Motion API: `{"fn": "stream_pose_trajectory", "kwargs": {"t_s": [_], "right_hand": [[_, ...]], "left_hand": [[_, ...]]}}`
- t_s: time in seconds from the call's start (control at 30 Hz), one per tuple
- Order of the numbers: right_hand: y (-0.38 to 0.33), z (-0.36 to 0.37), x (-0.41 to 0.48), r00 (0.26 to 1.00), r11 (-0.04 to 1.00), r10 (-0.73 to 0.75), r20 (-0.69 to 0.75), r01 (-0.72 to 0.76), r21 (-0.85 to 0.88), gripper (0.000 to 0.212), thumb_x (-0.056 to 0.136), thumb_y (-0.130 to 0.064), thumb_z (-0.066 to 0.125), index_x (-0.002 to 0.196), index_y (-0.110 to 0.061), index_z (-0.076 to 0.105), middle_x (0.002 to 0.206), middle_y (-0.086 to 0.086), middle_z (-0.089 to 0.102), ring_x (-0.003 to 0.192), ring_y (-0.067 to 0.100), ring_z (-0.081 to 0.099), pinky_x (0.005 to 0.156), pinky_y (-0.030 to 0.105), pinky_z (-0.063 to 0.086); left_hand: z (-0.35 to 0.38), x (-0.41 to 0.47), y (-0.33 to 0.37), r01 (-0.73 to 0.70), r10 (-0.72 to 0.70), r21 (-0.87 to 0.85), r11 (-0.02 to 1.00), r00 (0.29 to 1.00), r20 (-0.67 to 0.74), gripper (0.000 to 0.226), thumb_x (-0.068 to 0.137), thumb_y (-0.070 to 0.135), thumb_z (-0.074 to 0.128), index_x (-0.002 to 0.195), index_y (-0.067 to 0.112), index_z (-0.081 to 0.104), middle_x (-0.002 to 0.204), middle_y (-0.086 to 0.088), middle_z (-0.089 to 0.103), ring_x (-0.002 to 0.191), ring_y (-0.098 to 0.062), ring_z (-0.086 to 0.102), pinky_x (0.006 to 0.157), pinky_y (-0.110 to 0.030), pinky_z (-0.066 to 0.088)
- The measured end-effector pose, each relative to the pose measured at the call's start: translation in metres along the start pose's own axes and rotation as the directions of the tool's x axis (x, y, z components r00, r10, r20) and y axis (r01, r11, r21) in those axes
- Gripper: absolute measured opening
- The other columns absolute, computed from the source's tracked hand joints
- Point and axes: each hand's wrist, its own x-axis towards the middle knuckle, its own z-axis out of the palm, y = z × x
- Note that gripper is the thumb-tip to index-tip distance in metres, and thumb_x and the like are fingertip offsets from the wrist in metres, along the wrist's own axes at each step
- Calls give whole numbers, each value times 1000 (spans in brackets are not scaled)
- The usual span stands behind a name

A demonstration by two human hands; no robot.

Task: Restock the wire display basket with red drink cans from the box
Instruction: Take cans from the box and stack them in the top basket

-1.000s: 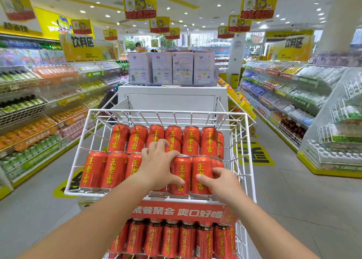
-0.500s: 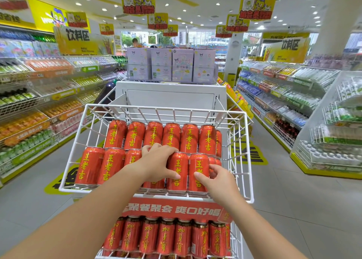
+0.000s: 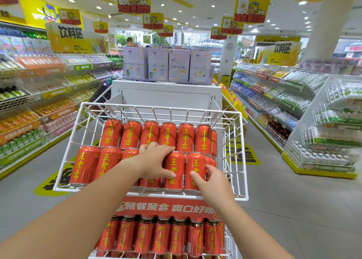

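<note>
Finding: you were seating the front row in the white wire display basket.

Your left hand lay over a tall red aluminium drink can with yellow lettering. Its fingers curled over the can's top, and the thumb stretched rightward onto the neighbouring can.

Your right hand pinched the next red can, thumb on its face and fingers round its far side. Beyond both hands a back row of red cans stood upright. The supply box was not in view.

Recommendation: you should have eased the pinched can leftward until it touched its neighbour. Its base belonged flat on the wire and its lettering facing you. Your left hand was best used to brace the row, since a crooked can would probably tip the ones beside it.
</note>
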Motion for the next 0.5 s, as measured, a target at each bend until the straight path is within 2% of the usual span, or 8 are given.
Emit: {"fn": "stream_pose_trajectory", "kwargs": {"t_s": [0.1, 0.17, 0.23, 0.3, 0.4, 0.5], "right_hand": [[-2, -2, -1, 999, 997, -8, 31, 10, -82, 68, 76, -83, 43, 125, -37, 54, 112, -13, 65, 101, 12, 63, 85, 42, 57], [-6, -8, -4, 997, 967, -58, 58, 70, -246, 60, 84, -77, 41, 124, -33, 52, 112, -8, 60, 102, 17, 61, 87, 40, 54], [-9, -17, -8, 990, 887, -128, 61, 142, -440, 61, 90, -73, 36, 126, -27, 50, 115, -3, 55, 107, 21, 57, 90, 39, 49], [-10, -24, -9, 977, 808, -206, 56, 202, -554, 66, 91, -72, 33, 130, -22, 49, 118, 0, 54, 110, 22, 54, 94, 37, 46], [-10, -29, -14, 961, 724, -264, 77, 251, -643, 81, 89, -73, 28, 147, -17, 36, 142, 7, 47, 131, 26, 44, 110, 41, 37], [-14, -29, -23, 956, 703, -286, 66, 256, -664, 90, 88, -74, 24, 157, -17, 21, 162, 13, 26, 149, 33, 23, 121, 48, 22]], "left_hand": [[0, -5, 2, -11, 12, 72, 997, 1000, -5, 105, 82, 71, 63, 161, 26, 10, 164, 5, 27, 151, -25, 15, 123, -53, 7], [0, -11, 3, -21, 31, 192, 981, 998, -50, 110, 81, 77, 57, 162, 24, 5, 166, 4, 22, 152, -25, 16, 123, -53, 11], [-1, -17, 2, -19, 53, 289, 957, 993, -108, 111, 80, 80, 52, 163, 23, 4, 168, 1, 18, 153, -24, 17, 124, -53, 15], [-1, -25, -1, -6, 59, 347, 938, 988, -143, 111, 80, 83, 45, 163, 23, 2, 169, -2, 14, 154, -26, 14, 124, -55, 15], [-3, -41, -3, 14, 65, 436, 900, 984, -165, 109, 81, 85, 35, 162, 22, 1, 170, -5, 11, 156, -29, 9, 124, -58, 11], [-3, -64, 0, 22, 90, 451, 892, 970, -226, 104, 82, 84, 30, 162, 21, 8, 169, -7, 16, 156, -31, 10, 124, -59, 10]]}}
